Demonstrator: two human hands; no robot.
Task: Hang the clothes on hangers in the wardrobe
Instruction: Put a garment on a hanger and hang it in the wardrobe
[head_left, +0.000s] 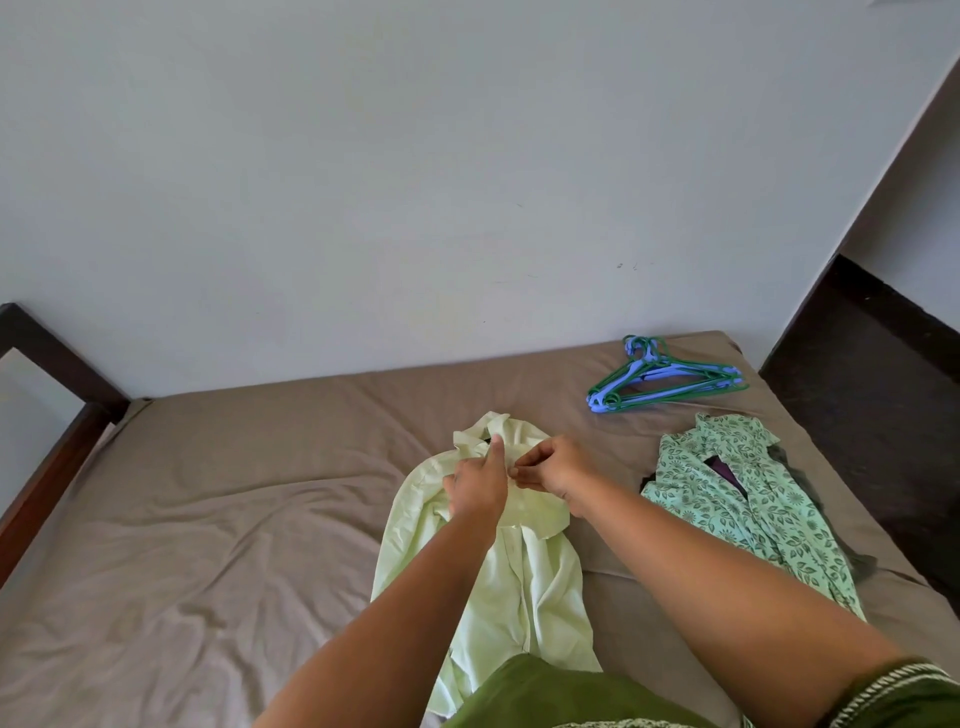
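Two hands meet on a pale green shirt (519, 571) that lies flat on the bed (208, 519), its long axis running from the collar at the far end, toward the wall (415, 156), down to the hem nearest the person, leaning a little leftward as it comes near. The left hand (475, 486) rests on the upper chest of the shirt with its fingers curled into the cloth and the thumb stretched up toward the collar. The right hand (553, 475) is just beside it, fingertips pinched narrowly on the shirt's front edge below the collar; whether a button is between them is too small to tell. Right of the shirt lies a leaf-patterned green garment (748, 504) on top of darker clothes, its collar also toward the wall. Beyond that, near the far right corner of the bed, sits a bunch of blue and green hangers (670, 376), hooks pointing left.
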